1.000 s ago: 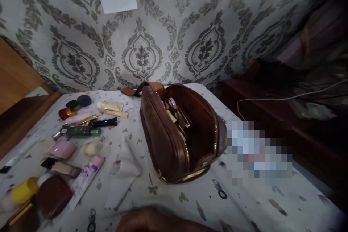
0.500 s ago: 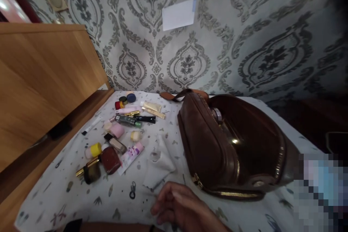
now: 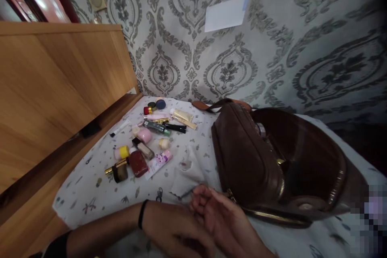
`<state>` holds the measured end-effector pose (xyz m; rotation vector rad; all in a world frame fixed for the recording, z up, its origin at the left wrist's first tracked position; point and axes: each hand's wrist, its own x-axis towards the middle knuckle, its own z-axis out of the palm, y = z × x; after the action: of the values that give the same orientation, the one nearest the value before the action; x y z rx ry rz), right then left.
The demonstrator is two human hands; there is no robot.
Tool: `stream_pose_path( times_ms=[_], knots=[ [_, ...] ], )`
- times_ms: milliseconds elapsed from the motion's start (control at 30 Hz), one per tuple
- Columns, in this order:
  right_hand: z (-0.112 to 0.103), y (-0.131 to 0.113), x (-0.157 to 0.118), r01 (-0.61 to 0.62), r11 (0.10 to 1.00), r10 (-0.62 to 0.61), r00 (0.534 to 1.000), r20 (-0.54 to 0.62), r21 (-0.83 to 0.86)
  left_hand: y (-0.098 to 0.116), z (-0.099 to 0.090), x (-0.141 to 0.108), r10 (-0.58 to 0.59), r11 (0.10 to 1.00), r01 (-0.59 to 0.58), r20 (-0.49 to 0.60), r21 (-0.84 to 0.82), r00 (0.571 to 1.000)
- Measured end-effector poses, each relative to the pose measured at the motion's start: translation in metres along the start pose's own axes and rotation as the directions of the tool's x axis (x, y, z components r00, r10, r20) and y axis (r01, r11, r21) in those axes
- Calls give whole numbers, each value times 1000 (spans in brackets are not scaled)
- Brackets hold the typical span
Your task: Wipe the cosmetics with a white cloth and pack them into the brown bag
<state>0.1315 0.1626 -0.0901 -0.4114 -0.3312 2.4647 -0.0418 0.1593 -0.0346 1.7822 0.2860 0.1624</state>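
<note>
My left hand [image 3: 177,227], with a black band at the wrist, reaches in from the lower left, back side up. It overlaps my right hand [image 3: 225,219] near the bottom edge, and its fingers are blurred and partly out of frame. My right hand is half turned up with loosely bent fingers, and I see nothing held in it. Just beyond my right fingertips lies a crumpled white cloth [image 3: 190,173]. Close on the right stands a dark brown leather bag [image 3: 244,157], unzipped, with a small round-lidded container [image 3: 260,130] showing inside.
Left of the cloth lie several cosmetics: a dark red bottle [image 3: 138,163], a pink patterned tube [image 3: 159,162], a yellow-capped jar [image 3: 121,152], a black tube [image 3: 175,128] and a cream tube [image 3: 181,115]. A wooden panel [image 3: 66,88] borders the left side; a patterned wall [image 3: 193,56] rises behind.
My left forearm and hand have come up into view and crossed to my right hand. My right hand has moved slightly right and up. The view has shifted left.
</note>
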Motion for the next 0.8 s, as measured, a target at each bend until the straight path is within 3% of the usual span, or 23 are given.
stream_pose_path(
  times_ms=[167,367,467,667,733,800],
  knots=[
    [2,-1,0,0,1000,-1,1000,-15,-22,13,4,-23,-118,993,120,-126,13,985],
    [3,-1,0,-2,998,0,1000,-29,-65,8,21,-40,-199,979,187,-169,-83,965],
    [4,0,-1,-2,997,-1,999,-43,-80,8,26,-53,-249,967,228,-249,-109,936],
    [9,-1,-2,15,992,-19,999,-33,-129,15,23,-84,-322,930,368,-475,4,819],
    [12,5,-4,33,971,-28,999,24,-236,16,14,-94,-283,893,437,-615,112,736],
    [17,16,-9,43,924,3,993,120,-379,16,0,-105,-173,780,561,-766,277,619]
  ],
)
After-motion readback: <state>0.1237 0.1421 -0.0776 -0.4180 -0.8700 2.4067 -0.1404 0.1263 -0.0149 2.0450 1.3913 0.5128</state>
